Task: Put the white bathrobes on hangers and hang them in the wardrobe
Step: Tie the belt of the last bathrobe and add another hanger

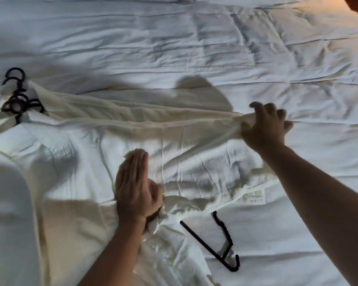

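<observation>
right grip (265, 126) clutches a bunched fold of the white bathrobe (184, 162). left grip (135, 186) flat, fingers straight, pressing the robe down. Robe lies spread on the bed (174, 38). black hanger (221, 244) at its near edge, more hanger hooks (15, 96) far left.

a bedroom: wide bed (215, 48) under rumpled white duvet.
</observation>
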### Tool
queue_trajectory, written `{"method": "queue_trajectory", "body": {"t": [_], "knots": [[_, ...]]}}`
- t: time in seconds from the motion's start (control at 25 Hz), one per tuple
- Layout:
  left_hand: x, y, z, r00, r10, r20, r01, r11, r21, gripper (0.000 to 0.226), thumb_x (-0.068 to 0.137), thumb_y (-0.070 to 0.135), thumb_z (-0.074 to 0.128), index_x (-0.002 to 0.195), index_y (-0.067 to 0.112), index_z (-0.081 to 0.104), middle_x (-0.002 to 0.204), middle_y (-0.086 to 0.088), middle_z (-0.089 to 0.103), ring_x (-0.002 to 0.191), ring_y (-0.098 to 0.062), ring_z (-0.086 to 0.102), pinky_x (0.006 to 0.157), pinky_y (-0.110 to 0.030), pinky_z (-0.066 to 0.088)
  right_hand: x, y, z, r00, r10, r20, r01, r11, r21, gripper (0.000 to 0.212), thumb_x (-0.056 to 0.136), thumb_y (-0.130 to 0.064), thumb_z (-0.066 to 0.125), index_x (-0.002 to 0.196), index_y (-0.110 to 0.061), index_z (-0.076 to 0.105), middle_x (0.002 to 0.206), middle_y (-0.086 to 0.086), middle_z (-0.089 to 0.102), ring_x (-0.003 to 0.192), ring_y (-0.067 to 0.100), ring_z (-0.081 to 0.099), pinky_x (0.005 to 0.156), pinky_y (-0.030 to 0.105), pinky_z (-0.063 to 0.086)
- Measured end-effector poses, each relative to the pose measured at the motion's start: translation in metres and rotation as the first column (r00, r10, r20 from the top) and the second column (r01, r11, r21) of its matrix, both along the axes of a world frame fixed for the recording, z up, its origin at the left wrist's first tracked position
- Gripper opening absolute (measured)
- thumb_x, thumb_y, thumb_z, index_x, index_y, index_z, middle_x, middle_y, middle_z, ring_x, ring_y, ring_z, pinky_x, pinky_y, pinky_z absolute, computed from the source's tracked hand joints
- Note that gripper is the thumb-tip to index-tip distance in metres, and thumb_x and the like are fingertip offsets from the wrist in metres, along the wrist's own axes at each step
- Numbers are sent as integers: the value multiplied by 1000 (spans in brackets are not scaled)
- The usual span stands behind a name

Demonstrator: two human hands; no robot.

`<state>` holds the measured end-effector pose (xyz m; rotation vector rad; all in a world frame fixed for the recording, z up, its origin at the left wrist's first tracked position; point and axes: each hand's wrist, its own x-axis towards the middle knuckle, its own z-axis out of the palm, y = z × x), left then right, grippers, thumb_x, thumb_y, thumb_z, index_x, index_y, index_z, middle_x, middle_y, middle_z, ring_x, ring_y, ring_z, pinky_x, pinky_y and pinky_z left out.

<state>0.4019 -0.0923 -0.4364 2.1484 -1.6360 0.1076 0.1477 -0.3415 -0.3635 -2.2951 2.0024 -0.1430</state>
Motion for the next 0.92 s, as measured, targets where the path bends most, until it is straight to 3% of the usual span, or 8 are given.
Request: {"method": "queue_trajectory", "body": {"t": [0.16,0.28,0.36,0.48,0.6,0.68,0.8,0.92], "knots": [[0,-1,0,1000,-1,0,1,1000,0,84,73,25,58,151,-1,42,158,-17,42,149,-32,38,115,-54,36,-20,13,-34,970,211,-124,-208,977,36,35,95,-33,48,129,-30,46,120,11,56,110,38,52,92,53,35],[1,-2,-1,1000,-15,3,15,1000,-21,83,74,26,59,150,-1,43,157,-16,43,149,-31,37,115,-54,37,-34,-23,-30,965,259,-33,-253,959,129,34,92,-27,58,124,-29,47,114,12,62,99,38,63,87,46,48],[2,-2,-2,1000,-22,0,22,999,-31,83,73,25,62,150,-1,43,157,-16,43,149,-31,37,115,-54,37,-34,-43,-21,998,60,-2,-59,983,174,50,86,-16,66,129,-30,47,122,12,55,106,39,60,89,47,50],[1,-3,-4,1000,-2,1,2,999,-46,84,70,21,65,149,-1,45,156,-17,44,148,-32,38,115,-54,37,-9,-36,-1,954,-300,4,300,953,-33,69,73,-5,65,136,-27,47,133,15,44,120,43,44,98,55,39],[-1,-3,-6,1000,11,-8,-12,998,-56,81,73,23,60,149,1,46,157,-16,43,148,-32,39,113,-54,38,40,21,-8,974,77,214,-71,997,-37,60,82,-13,57,139,-31,47,140,6,48,128,35,45,106,56,32],[-3,-4,-5,999,35,-18,-36,999,-40,84,71,26,61,150,4,46,158,-14,42,148,-32,38,114,-54,37,60,63,-30,944,283,171,-305,945,117,53,97,-34,45,150,-39,36,156,0,38,145,26,33,114,54,24],[-5,-5,-4,998,31,-53,-33,999,-36,87,67,25,64,149,4,47,158,-14,43,148,-32,38,114,-52,37,69,82,-62,958,286,-15,-278,943,185,59,103,-50,25,159,-46,8,170,-1,10,157,26,6,120,56,13],[-5,-5,0,994,40,-100,-46,997,-57,86,66,24,66,148,5,49,158,-13,43,149,-31,38,114,-52,37,96,72,-43,993,116,22,-116,923,366,76,90,-29,47,156,-46,13,171,-3,3,157,24,-3,121,57,7]]}}
